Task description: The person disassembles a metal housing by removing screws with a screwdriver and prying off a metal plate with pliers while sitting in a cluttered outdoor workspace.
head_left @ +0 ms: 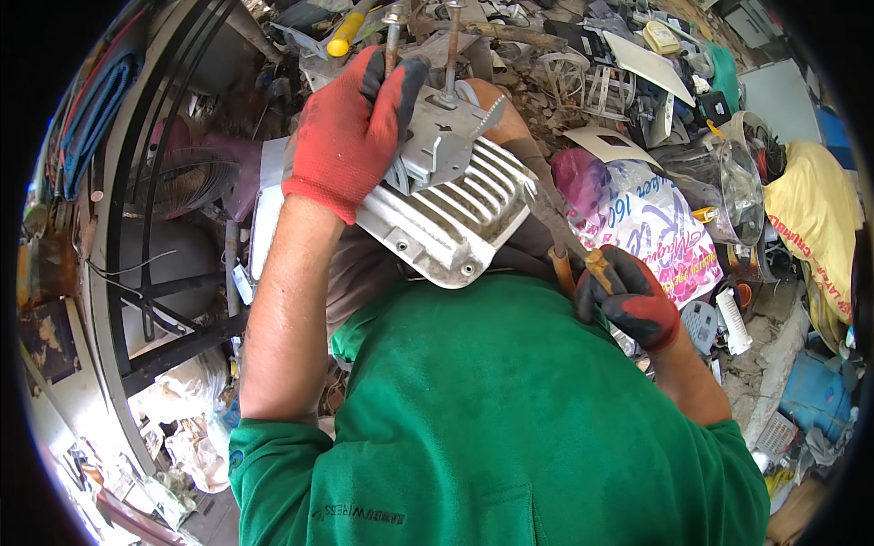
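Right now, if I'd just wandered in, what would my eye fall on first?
Probably the bright green shirt filling the lower middle, and above it the ribbed metal casing, with the red-and-dark-gloved left hand at its bracket. To the right, the right hand holds a worn, plier-like tool. Farther right, a yellow bag stands out among scrap.

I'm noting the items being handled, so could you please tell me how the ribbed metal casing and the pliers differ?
The ribbed metal casing is broad and pale silver, with parallel ribs; the pliers are narrow and darker, with a worn yellowish handle. The casing lies partly beneath the left hand, whereas the pliers are in the right hand. Both look used and grimy.
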`<action>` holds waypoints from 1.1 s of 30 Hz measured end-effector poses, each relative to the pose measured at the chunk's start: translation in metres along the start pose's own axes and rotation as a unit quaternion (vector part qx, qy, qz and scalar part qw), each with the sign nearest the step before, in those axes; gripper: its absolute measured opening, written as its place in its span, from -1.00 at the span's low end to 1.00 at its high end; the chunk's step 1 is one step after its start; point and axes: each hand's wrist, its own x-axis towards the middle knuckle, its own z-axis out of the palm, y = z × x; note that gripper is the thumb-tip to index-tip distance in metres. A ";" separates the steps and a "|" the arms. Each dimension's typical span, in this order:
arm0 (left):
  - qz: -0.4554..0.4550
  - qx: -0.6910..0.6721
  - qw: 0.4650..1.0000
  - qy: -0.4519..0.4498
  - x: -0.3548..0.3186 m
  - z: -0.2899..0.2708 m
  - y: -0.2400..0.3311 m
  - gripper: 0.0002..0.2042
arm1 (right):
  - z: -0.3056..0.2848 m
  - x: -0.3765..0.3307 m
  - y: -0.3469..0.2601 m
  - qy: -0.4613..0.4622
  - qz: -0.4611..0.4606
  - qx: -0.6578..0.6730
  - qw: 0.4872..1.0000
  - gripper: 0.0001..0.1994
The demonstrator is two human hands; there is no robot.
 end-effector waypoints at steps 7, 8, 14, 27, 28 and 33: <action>-0.039 0.006 0.999 -0.036 0.002 -0.004 0.015 -0.75 | 0.018 0.006 -0.005 -0.051 -0.014 0.071 0.996 -0.46; -0.019 0.016 0.999 -0.033 0.002 -0.005 0.015 -0.72 | 0.014 0.006 -0.013 -0.054 0.002 -0.001 0.999 -0.44; -0.035 -0.050 0.995 -0.081 0.009 -0.007 0.025 -0.78 | 0.015 0.025 -0.084 -0.094 -0.107 -0.492 0.859 -0.31; 0.026 -0.045 0.998 -0.029 0.006 0.000 0.017 -0.83 | 0.068 0.056 -0.133 -0.146 -0.035 -0.658 0.738 -0.10; 0.015 -0.043 0.998 -0.036 0.005 -0.002 0.022 -0.83 | 0.069 0.055 -0.132 -0.131 -0.028 -0.654 0.744 -0.10; 0.028 -0.035 0.999 -0.019 0.003 -0.004 0.025 -0.81 | 0.079 0.055 -0.135 -0.116 -0.018 -0.669 0.734 -0.08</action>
